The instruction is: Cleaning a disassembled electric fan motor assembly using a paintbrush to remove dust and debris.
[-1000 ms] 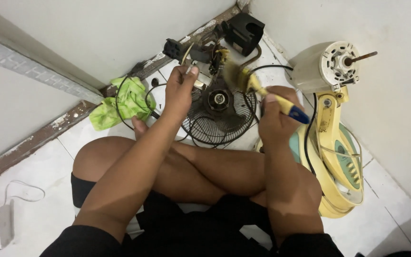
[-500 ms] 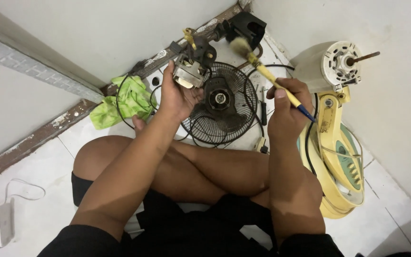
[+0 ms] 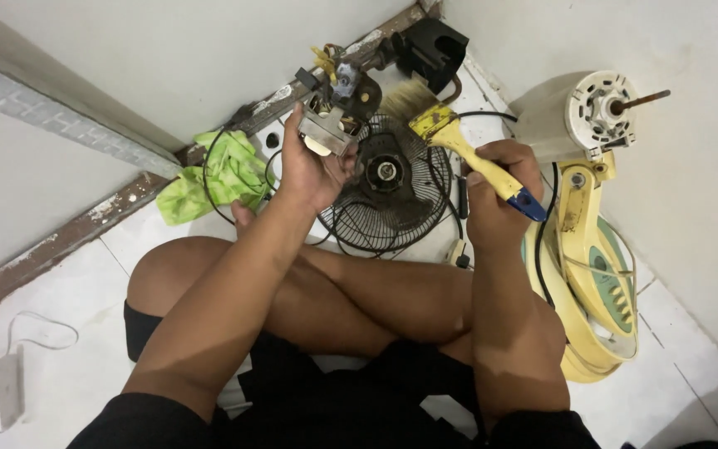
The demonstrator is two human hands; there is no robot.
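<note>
Yellow-handled and broad-bristled, a paintbrush [image 3: 459,145] is sitting in the person's right hand [image 3: 500,204], whose fingers are wrapping fully around the handle near its blue end; the bristles are pointing toward 11 o'clock, just beside a small metal motor part [image 3: 330,125]. That part is resting in the left hand [image 3: 309,170], cupped from below with the fingers curling up around its pale metal frame, held above a black wire fan guard [image 3: 388,187] lying on the white tiled floor [image 3: 85,283].

Judging by how things lie, the fan is already well dismantled: the guard is off, the cream fan body [image 3: 587,258] is lying at 3 o'clock with its round motor housing [image 3: 579,112] and bare shaft exposed. Brushing of the held part appears to be underway, and nothing is looking reassembled yet.

Much is staying unclear. Wires and yellow connectors on the part are tangling together, so its exact make-up is hard to read. Whether the bristles are touching it cannot be told. A green cloth [image 3: 218,175] at 10 o'clock is covering part of a black cable, and a white object at 8 o'clock is being cut off by the frame edge.
</note>
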